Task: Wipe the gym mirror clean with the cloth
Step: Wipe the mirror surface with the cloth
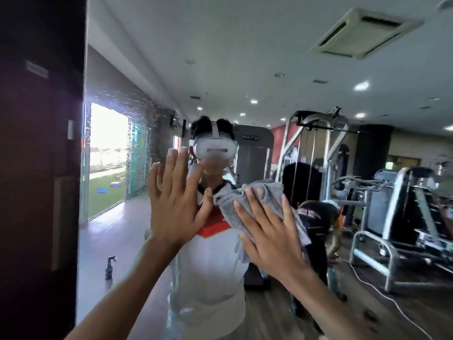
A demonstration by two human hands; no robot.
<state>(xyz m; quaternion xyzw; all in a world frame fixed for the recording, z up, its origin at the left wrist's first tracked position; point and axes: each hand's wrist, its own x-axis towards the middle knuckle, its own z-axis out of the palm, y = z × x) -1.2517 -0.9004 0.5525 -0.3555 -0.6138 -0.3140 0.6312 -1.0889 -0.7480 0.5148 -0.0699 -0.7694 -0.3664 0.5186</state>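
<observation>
The gym mirror [245, 57] fills the view right of a dark wall panel and reflects the gym and a person in a white shirt. Spray droplets [137, 119] cover its upper left part. My right hand [267, 234] lies flat with straight fingers on a grey cloth [259, 195], pressing it against the glass at chest height. My left hand [174, 195] is raised beside it, fingers straight and spread, palm toward the glass; I cannot tell whether it touches the mirror. It holds nothing.
A dark wall panel [39, 168] borders the mirror on the left. Reflected in the glass are a spray bottle [109, 267] on the floor, weight machines [404, 217], another person bending [316, 217], and a bright doorway [107, 155].
</observation>
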